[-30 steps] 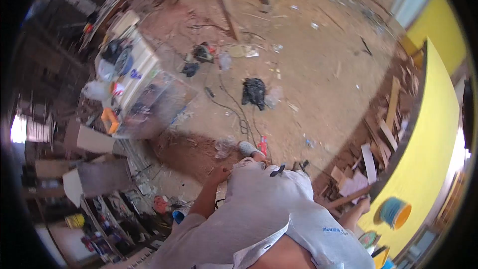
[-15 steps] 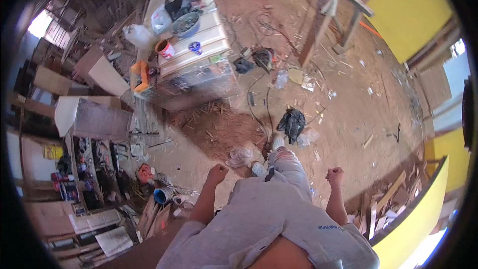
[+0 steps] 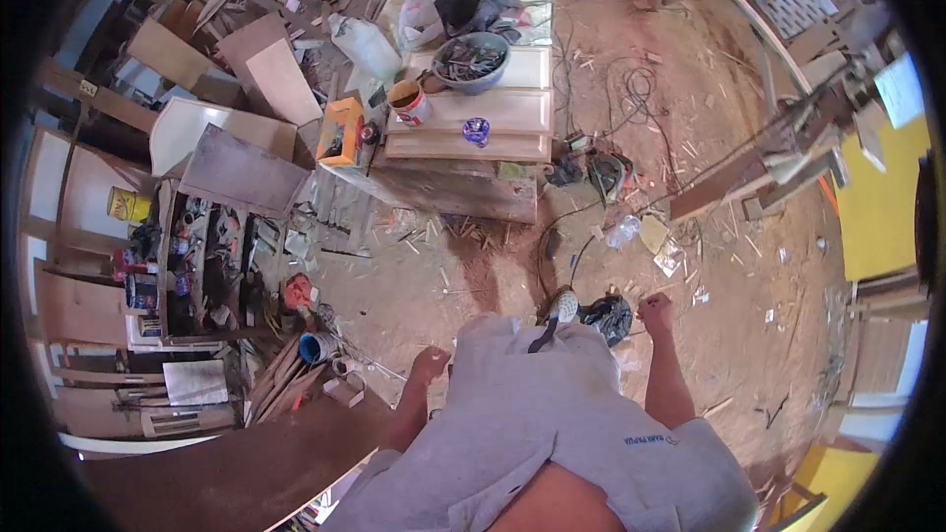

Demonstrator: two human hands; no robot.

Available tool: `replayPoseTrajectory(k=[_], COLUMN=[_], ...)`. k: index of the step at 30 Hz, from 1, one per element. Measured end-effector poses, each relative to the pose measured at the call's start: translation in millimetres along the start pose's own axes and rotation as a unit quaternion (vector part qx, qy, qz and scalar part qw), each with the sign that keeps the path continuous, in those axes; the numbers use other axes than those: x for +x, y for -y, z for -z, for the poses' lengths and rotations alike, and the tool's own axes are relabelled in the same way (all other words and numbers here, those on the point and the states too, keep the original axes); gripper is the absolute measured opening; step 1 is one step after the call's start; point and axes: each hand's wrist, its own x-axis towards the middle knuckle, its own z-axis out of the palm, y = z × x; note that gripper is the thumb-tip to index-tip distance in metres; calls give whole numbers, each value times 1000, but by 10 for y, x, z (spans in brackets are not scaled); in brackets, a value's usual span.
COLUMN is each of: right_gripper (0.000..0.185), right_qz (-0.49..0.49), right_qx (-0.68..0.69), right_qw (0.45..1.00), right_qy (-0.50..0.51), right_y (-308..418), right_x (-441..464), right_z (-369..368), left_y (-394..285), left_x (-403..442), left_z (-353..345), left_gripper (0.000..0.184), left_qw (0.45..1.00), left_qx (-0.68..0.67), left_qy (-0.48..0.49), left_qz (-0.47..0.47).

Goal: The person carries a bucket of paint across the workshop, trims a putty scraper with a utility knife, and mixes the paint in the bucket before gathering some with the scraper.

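A crumpled black bag (image 3: pixel 607 319) is lying on the dirt floor (image 3: pixel 749 315), lower than the right hand (image 3: pixel 654 310) and just left of it in this view. That hand is hanging nearer to it; the left hand (image 3: pixel 430 364) is hanging farther off. The bag is lying in a lump, so no long side is showing. Both hands are hanging in a loose curl, and nothing is showing in them — I can't tell how tightly they are closing.

Ahead of the hands, a tabletop (image 3: pixel 524 110) is carrying a round tub (image 3: pixel 489 82) that is holding a heap of dark bits. Nearer the hands, an open can (image 3: pixel 416 114) is showing brown insides, and a little purple pot (image 3: pixel 476 131) is sitting to its right. An orange box (image 3: pixel 340 130) is resting at the left corner, with something dark inside. A pale jug (image 3: pixel 367 47) is sitting farther ahead.

Left of the left hand, a wooden rack (image 3: pixel 166 246) is holding lots of small mixed things.
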Motion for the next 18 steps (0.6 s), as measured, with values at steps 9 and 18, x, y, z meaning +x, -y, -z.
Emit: replayPoseTrajectory(k=[9,18], right_gripper=[16,15], right_qz=[9,-60], right_qx=[91,173], right_qw=[996,982], right_qy=[0,-42], right_y=[2359,2835], right_x=[834,1001], right_z=[20,97], left_y=[-1007,-2175], left_x=[1040,2406], left_z=[404,1482], left_gripper=[36,39], left_qw=[991,989], left_qx=[-127,-116], left_qy=[-4,12], left_qz=[30,-92])
